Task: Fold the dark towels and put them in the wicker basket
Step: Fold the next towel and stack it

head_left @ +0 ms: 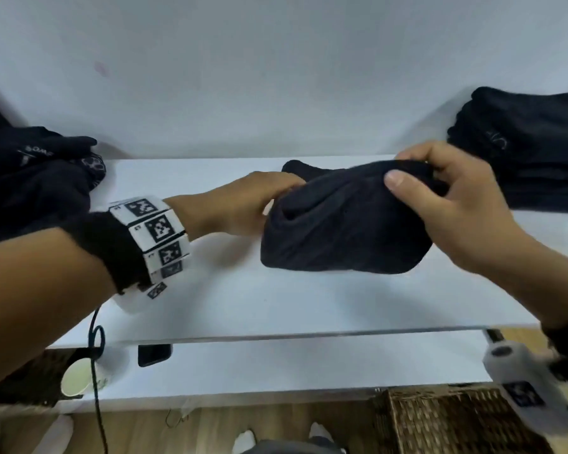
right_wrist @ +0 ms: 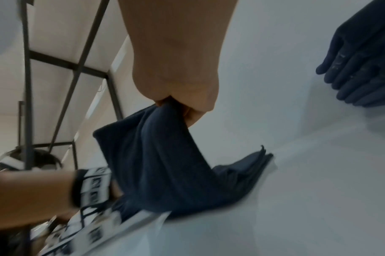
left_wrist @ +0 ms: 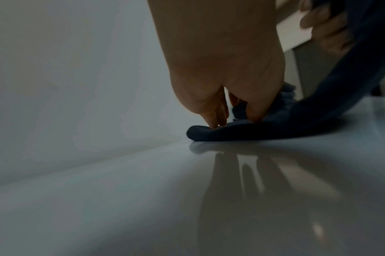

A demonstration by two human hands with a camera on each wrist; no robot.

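A dark towel (head_left: 341,224) is half raised off the white table (head_left: 276,306). My right hand (head_left: 407,168) pinches its near edge between thumb and fingers and holds it up; the right wrist view shows the cloth (right_wrist: 165,164) hanging from that grip (right_wrist: 178,107). My left hand (head_left: 243,204) reaches in from the left. In the left wrist view its straight fingers (left_wrist: 213,121) and thumb press the towel's other end (left_wrist: 242,133) flat on the table. The wicker basket (head_left: 446,421) stands on the floor at the lower right, below the table edge.
A stack of folded dark towels (head_left: 532,152) sits at the table's back right. A loose heap of dark towels (head_left: 36,178) lies at the back left. On a lower shelf are a paper cup (head_left: 76,378) and a phone (head_left: 154,353). A wall stands behind the table.
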